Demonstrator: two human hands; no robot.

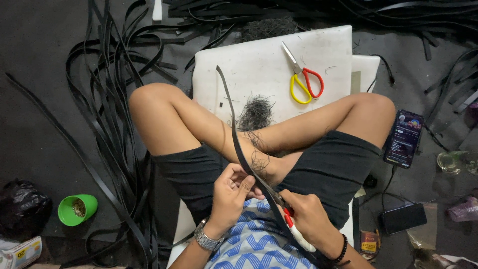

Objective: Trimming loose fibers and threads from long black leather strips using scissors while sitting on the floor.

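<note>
Person seated cross-legged on the floor (40,124), seen from above, bare knees spread left and right. Left hand (230,195), with a metal watch (207,240) on the wrist, pinches a long black strip (232,124) between thumb and fingertips, just over the lap. Right hand (309,218), a dark bead bracelet (342,248) on the wrist, is closed round the handles of a pair of scissors (291,224) with a red and white grip; the blades meet the strip just beside the left fingers. The two hands sit close together, nearly touching, each clamped on its own thing. From the hands the strip runs up across the shin and arcs over a white board (259,65) that lies in front of the legs. On the board: a small heap of thin black shavings (255,112), and a second pair of scissors (303,79), red and yellow handles, lying free near the far right corner. More fine shavings cling to the ankle. Left of the person, a big tangle of long black strips (109,99) spread on the floor; more of the same along the top edge. A green cup (76,209) stands at lower left, something brownish inside. By the right knee a phone (403,138) lies face up, screen lit. A second dark phone (403,217) lies lower down, near the right hip.
</note>
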